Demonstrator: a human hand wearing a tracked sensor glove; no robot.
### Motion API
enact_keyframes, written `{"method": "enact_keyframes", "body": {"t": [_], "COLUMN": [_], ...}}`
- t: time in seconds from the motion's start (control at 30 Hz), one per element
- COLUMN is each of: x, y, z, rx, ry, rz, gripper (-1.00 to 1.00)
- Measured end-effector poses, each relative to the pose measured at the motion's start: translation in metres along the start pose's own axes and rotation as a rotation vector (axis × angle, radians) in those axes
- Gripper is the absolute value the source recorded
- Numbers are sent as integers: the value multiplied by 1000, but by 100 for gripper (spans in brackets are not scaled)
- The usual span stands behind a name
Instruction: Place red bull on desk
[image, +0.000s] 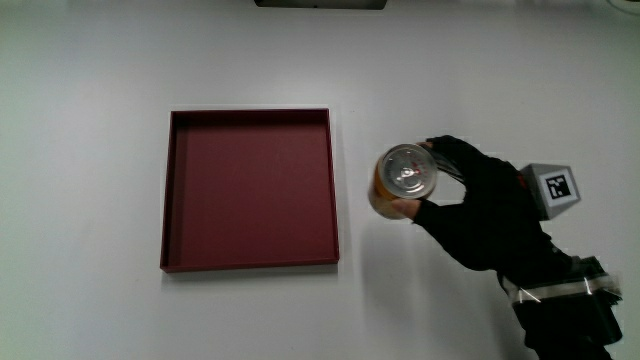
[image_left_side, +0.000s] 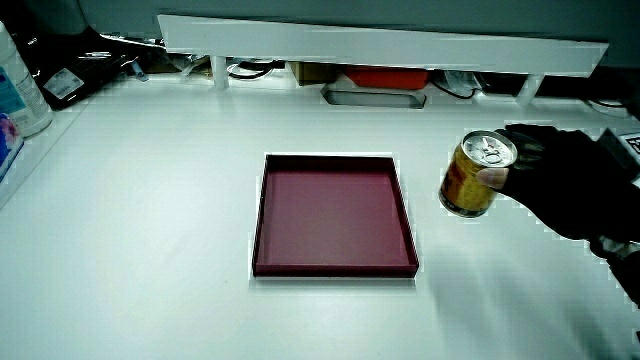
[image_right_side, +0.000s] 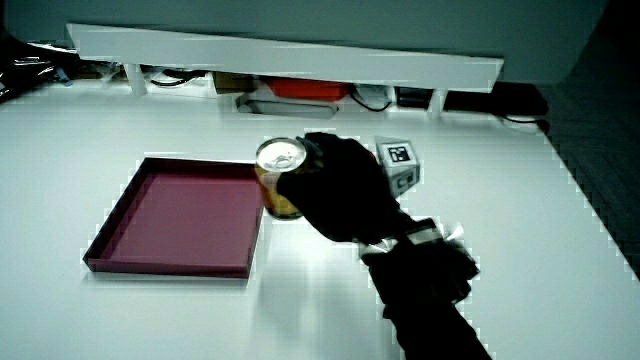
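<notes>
A gold can with a silver top (image: 400, 177) stands upright beside the dark red tray (image: 250, 263), on or just above the white table; I cannot tell whether it touches. The gloved hand (image: 430, 190) wraps the can's upper part, thumb nearer the person and fingers on its farther flank. In both side views the can (image_left_side: 472, 176) (image_right_side: 279, 177) shows its gold wall, held by the hand (image_left_side: 520, 165) (image_right_side: 315, 175). The patterned cube (image: 555, 187) sits on the back of the glove.
The shallow red tray (image_left_side: 262, 210) (image_right_side: 110, 228) holds nothing I can see. A low white partition (image_left_side: 380, 45) runs along the table's edge farthest from the person, with cables and boxes under it. A pale bottle (image_left_side: 18, 90) stands at the table's edge.
</notes>
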Motion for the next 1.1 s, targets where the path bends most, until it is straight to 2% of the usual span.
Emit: {"method": "enact_keyframes", "body": {"t": [0.07, 0.1, 0.3, 0.4, 0.67, 0.7, 0.73, 0.8, 0.87, 1.1], "x": [11, 13, 53, 65, 99, 97, 103, 103, 104, 108], "y": [-6, -9, -17, -19, -18, -19, -19, -18, -16, -17], "z": [8, 10, 28, 29, 25, 23, 25, 25, 23, 23], "rx": [18, 32, 78, 98, 116, 121, 121, 129, 119, 103], "ry": [-16, 1, -13, 35, 56, 67, 91, 74, 95, 102], "rz": [3, 6, -66, -91, -157, -161, -164, -168, -164, -190], "gripper": [0, 0, 0, 0, 0, 0, 0, 0, 0, -29]}}
